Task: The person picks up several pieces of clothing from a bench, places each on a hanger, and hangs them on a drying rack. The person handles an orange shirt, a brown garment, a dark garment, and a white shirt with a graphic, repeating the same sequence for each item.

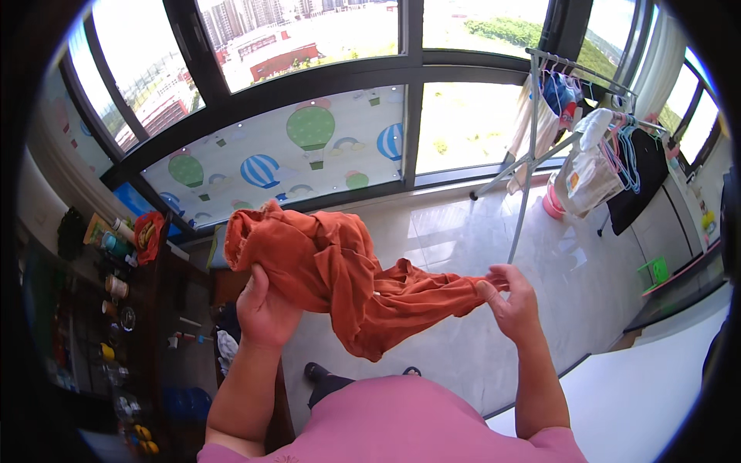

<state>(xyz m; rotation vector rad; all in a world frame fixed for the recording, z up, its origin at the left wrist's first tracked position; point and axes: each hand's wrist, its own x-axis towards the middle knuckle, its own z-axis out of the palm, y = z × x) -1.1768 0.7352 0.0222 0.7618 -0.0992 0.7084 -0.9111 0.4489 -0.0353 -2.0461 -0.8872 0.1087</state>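
Note:
A rust-orange garment point(332, 262) stretches through the air between my hands, bunched and folded at the left, narrowing to the right. Its gathered, elastic-looking edge shows at the upper left; whether it is trousers or a top I cannot tell. My left hand point(266, 309) supports the bunched end from below, thumb up against the cloth and the other fingers hidden beneath it. At the narrow end my right hand point(511, 302) pinches the cloth between thumb and fingers. The middle of the garment sags in loose folds.
A metal drying rack point(531, 158) with clothes and hangers stands at the right, near a pink bucket point(553, 199). Dark shelving point(147, 309) with small items lines the left. A white surface point(641, 401) lies at the lower right, windows ahead.

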